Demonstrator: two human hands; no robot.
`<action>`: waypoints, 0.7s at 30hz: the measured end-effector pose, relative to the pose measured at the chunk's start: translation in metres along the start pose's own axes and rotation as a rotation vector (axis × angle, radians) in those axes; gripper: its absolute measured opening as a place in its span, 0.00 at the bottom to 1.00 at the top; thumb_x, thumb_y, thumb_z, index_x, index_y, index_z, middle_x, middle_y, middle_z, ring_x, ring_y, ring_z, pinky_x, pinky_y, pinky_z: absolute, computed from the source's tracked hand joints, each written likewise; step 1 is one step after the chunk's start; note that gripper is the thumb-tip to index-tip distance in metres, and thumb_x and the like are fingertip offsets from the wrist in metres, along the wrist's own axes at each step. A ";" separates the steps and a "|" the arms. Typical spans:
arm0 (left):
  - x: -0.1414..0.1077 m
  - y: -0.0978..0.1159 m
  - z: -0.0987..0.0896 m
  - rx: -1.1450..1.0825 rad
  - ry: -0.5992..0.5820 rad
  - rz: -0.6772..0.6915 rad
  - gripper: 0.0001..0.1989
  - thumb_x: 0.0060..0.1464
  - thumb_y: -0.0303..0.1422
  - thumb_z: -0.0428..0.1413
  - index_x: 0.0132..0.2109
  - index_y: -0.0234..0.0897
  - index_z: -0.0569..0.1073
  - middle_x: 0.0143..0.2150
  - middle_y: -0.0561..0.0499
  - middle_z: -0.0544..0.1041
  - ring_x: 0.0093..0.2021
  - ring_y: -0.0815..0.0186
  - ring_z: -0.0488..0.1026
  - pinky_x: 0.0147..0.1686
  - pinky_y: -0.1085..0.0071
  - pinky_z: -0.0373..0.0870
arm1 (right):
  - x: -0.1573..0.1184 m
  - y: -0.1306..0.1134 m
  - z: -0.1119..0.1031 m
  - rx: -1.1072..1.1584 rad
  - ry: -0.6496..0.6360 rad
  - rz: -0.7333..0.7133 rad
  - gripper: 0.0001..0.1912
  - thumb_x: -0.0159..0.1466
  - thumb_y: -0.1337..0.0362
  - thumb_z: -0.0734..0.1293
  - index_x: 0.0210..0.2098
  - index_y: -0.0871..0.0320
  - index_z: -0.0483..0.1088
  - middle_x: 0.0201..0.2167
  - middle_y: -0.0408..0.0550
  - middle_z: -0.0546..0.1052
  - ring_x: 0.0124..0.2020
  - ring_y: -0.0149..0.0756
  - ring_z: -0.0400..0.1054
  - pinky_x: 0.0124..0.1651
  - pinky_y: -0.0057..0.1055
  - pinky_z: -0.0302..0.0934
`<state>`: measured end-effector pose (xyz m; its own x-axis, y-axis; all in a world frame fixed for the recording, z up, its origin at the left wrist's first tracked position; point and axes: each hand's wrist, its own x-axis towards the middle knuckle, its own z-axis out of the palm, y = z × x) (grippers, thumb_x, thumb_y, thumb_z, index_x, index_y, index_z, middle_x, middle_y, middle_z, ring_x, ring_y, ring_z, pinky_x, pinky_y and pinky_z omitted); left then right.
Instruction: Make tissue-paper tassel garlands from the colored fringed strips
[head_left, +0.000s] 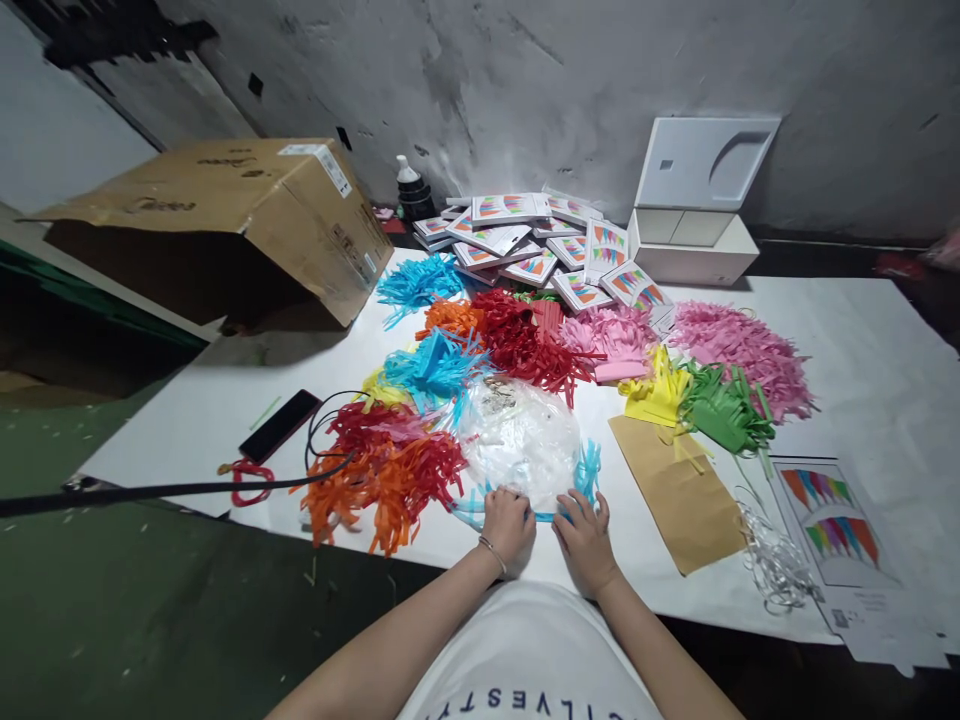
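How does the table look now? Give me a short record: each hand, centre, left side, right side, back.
Left hand: fingers curled at a blue strip; grip unclear
Right hand: at the strip's other side, fingers spread
Centre: clear plastic, just beyond both hands
Left side: orange fringe, black phone
Right side: brown sheet, green fringe
Back: printed packs, white box

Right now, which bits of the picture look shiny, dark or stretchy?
Head view: whitish shine on the clear plastic bag; head view: deep shadow inside the cardboard box and dimness below the table; head view: seemingly wide-angle stretching toward the edges; head view: left hand and right hand fairly clear.
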<state>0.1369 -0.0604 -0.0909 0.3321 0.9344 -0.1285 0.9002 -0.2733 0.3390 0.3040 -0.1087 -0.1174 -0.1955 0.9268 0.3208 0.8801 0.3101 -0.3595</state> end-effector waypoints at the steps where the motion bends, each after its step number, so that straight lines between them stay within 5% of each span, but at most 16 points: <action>1: -0.002 0.000 -0.002 -0.006 0.001 0.020 0.06 0.53 0.31 0.53 0.35 0.39 0.75 0.39 0.45 0.73 0.45 0.54 0.64 0.48 0.56 0.54 | 0.000 0.000 0.001 0.016 -0.005 -0.019 0.06 0.65 0.67 0.62 0.34 0.53 0.71 0.48 0.47 0.74 0.57 0.43 0.58 0.63 0.54 0.33; 7: -0.012 -0.003 0.000 -0.098 0.043 0.280 0.06 0.57 0.30 0.53 0.39 0.42 0.74 0.43 0.48 0.73 0.46 0.58 0.64 0.52 0.56 0.51 | 0.002 -0.005 0.006 0.062 -0.020 0.019 0.07 0.65 0.68 0.61 0.33 0.56 0.71 0.49 0.49 0.73 0.56 0.42 0.59 0.63 0.52 0.35; 15: -0.005 -0.012 0.013 -0.156 0.015 0.261 0.06 0.57 0.29 0.53 0.35 0.40 0.75 0.40 0.49 0.75 0.43 0.61 0.65 0.47 0.60 0.55 | -0.004 -0.002 0.011 0.042 -0.068 -0.074 0.08 0.66 0.69 0.60 0.37 0.55 0.71 0.48 0.47 0.74 0.55 0.38 0.61 0.64 0.50 0.34; 21: -0.007 -0.011 0.004 -0.166 0.004 0.240 0.07 0.57 0.31 0.54 0.33 0.39 0.76 0.36 0.50 0.75 0.42 0.61 0.66 0.46 0.60 0.54 | -0.017 0.013 -0.003 0.017 -0.058 0.023 0.09 0.67 0.69 0.59 0.36 0.56 0.70 0.46 0.48 0.75 0.53 0.37 0.62 0.63 0.48 0.35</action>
<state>0.1262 -0.0652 -0.0976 0.5285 0.8486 -0.0228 0.7377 -0.4458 0.5070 0.3202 -0.1209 -0.1248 -0.2006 0.9441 0.2616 0.8773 0.2920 -0.3810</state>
